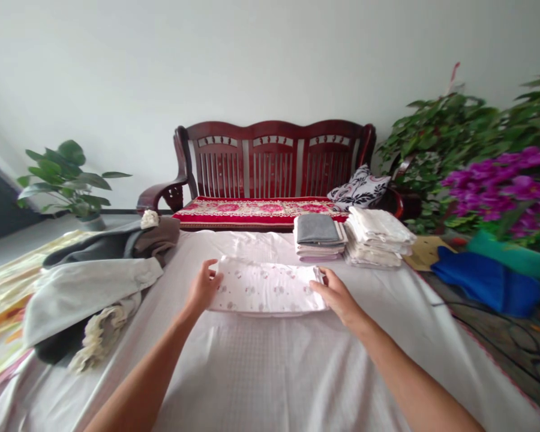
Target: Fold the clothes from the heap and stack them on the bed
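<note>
A white cloth garment with a small printed pattern (270, 289) lies folded into a wide rectangle in front of me, over the pale sheet (270, 366). My left hand (205, 287) grips its left edge, thumb and fingers closed around the fabric. At the opposite end, my right hand (335, 293) pinches the right edge, with the thumb on top and the fingers behind. Beyond it sit a folded stack with a grey piece on top (318, 233) and a taller stack of folded white cloth (378, 234).
Loose grey, white and dark garments (99, 276) are heaped at the left. A dark red wooden bench (270, 159) with a patterned cushion (360, 189) stands behind. To the right are purple flowers (517, 186), a blue cloth (486, 282) and dark cables (499, 327).
</note>
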Available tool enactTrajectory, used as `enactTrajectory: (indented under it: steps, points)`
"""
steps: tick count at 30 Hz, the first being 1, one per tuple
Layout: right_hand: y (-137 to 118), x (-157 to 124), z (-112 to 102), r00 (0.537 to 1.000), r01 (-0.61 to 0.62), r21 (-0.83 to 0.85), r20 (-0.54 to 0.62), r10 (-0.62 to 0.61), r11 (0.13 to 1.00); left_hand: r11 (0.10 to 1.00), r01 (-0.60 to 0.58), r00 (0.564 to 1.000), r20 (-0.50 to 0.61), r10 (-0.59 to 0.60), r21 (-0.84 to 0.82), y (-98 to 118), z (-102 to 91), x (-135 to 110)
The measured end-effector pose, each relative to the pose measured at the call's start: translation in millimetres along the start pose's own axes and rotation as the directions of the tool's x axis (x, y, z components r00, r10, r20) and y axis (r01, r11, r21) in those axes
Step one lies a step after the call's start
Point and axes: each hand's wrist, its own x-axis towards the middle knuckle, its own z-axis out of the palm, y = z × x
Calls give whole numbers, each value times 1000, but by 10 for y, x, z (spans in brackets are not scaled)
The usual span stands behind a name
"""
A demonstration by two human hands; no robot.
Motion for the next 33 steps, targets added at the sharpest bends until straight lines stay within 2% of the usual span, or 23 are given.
enactTrajectory:
  steps: [3,5,6,8,10,12,15,18,21,25,33]
  points:
    - [78,50,108,999,-48,-267,-14,46,962,926,-40,999,-8,47,376,-131,-92,-55]
    - [40,48,72,997,-68,-453,-57,48,889,846,-128,990,17,139,517,-110,-62,-132]
    - [-7,35,47,996,-58,-533,-83,16,844,812,-184,980,38,196,553,-69,-23,-170]
    - [-132,-5,34,988,29,-665,-97,-124,746,759,-294,951,95,296,581,45,92,-234]
    - [-255,-54,105,958,191,-747,1,-286,637,705,-386,917,163,364,595,160,232,-273]
    - [-329,-100,249,913,352,-781,165,-373,517,641,-447,889,231,396,624,230,366,-292]
    - [-299,-143,467,859,477,-807,345,-377,348,561,-472,877,300,374,681,221,498,-299]
    - [-142,-151,546,852,492,-836,403,-335,245,500,-481,874,350,336,720,124,536,-291]
    - [21,-135,509,848,492,-848,417,-328,194,469,-489,869,365,334,735,31,526,-276]
    - [113,-124,456,831,506,-847,427,-357,165,474,-490,869,367,332,732,-40,495,-252]
    - [172,-100,449,814,518,-830,405,-417,204,455,-515,854,392,342,726,-110,413,-254]
